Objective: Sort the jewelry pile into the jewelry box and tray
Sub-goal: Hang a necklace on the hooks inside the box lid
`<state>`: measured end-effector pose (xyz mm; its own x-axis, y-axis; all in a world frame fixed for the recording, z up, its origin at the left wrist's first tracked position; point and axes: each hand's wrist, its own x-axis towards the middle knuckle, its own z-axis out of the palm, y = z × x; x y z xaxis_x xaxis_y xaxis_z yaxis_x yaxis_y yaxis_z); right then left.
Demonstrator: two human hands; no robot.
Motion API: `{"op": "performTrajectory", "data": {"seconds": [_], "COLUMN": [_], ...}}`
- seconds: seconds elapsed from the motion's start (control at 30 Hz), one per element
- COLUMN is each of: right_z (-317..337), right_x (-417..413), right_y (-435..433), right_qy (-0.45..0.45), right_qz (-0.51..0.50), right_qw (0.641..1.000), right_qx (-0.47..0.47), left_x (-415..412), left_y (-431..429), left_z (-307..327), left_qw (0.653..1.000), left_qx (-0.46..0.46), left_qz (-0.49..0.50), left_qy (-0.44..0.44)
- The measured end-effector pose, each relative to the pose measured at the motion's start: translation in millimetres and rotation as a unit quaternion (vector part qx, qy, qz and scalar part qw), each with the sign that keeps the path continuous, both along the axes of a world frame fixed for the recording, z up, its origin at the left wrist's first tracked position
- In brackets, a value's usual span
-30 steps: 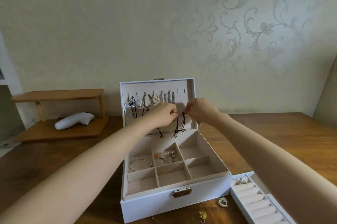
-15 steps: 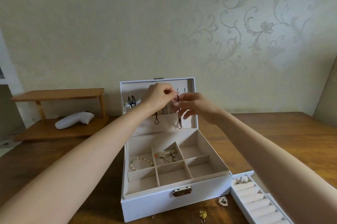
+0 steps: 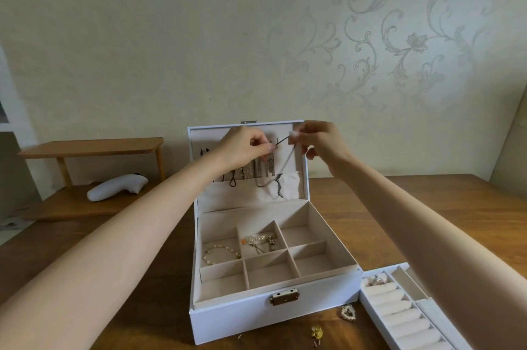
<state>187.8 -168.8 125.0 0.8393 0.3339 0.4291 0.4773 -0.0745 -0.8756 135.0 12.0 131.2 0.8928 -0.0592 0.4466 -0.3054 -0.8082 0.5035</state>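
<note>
Viewing through the head camera, I see both hands raised before the upright lid (image 3: 295,154) of the white jewelry box (image 3: 242,321). My left hand (image 3: 242,147) has its fingers curled, with thumb and forefinger pinching one end of a dark cord necklace (image 3: 287,160). My right hand (image 3: 322,144) has its fingertips drawn together, pinching the same cord just beside the left grip, near the lid's top edge. Between the two pinches the cord runs short and straight. Below the right hand it hangs across the lid's lining, and its loose tail lies over the pocket edge. Other chains (image 3: 263,170) hang in the lid behind the left hand. I note a pearl bracelet (image 3: 221,251) in a left compartment and gold pieces (image 3: 261,241) in the middle compartment next to it. The ring tray (image 3: 405,321) sits on the table (image 3: 399,207) just right of the box, with one ring (image 3: 377,281) at its far end. A heart pendant (image 3: 348,313) and a small yellow piece (image 3: 316,332) lie on the table before the box.
</note>
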Motion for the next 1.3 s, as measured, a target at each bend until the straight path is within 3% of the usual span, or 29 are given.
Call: {"op": "performTrajectory", "data": {"seconds": [0.13,0.2,0.33,0.47,0.6,0.7,0.83,0.97,1.0,1.07,1.17,1.23,1.3], "right_z": [13.0,21.4,37.5,52.0,61.5,51.6,37.8,40.6,42.1,44.5,43.4,40.0,36.2], "right_x": [-7.8,-13.0,-25.3,-35.0,-32.1,-29.3,-30.8,-36.8,-37.2,-37.4,-39.6,-40.1,-38.3], "right_y": [3.3,3.0,-1.2,-7.5,-11.1,-4.2,0.8,1.1,1.1,0.7,-0.2,-1.1,-2.2], "right_qy": [0.011,0.03,0.054,0.018,-0.056,-0.096,-0.106,-0.168,-0.175,-0.178,-0.145,-0.118,-0.095], "right_qz": [0.033,0.064,0.177,0.255,0.144,0.011,-0.062,-0.013,0.002,0.027,0.059,0.082,0.102], "right_qw": [0.999,0.995,0.971,0.944,0.978,0.994,0.991,0.984,0.983,0.983,0.987,0.989,0.99], "right_qx": [0.013,0.065,0.152,0.207,0.138,0.058,0.057,0.057,0.047,0.037,0.041,0.026,0.008], "left_x": [-2.7,-4.4,-10.8,-4.4,-0.1,-4.0,-12.6,-20.8,-21.2,-19.2,-13.3,-6.0,-5.8], "left_y": [-4.6,-5.3,-4.8,-5.6,-8.8,-11.8,-16.8,-17.6,-18.8,-21.9,-25.1,-21.9,-18.0], "left_z": [-1.1,-0.5,-7.0,-5.5,12.5,20.1,18.5,23.0,25.0,26.9,21.3,11.9,5.0], "left_qw": [0.994,0.984,0.937,0.895,0.851,0.863,0.891,0.828,0.83,0.892,0.983,0.994,0.97], "left_qx": [0.001,-0.016,-0.214,-0.392,-0.501,-0.472,-0.404,-0.493,-0.496,-0.417,-0.175,0.006,0.16], "left_qz": [-0.047,-0.059,-0.103,-0.127,-0.151,-0.181,-0.206,-0.264,-0.253,-0.17,-0.021,0.077,0.151], "left_qy": [0.102,0.167,0.256,0.172,0.049,0.012,0.006,0.032,0.037,0.03,0.059,0.076,0.099]}}
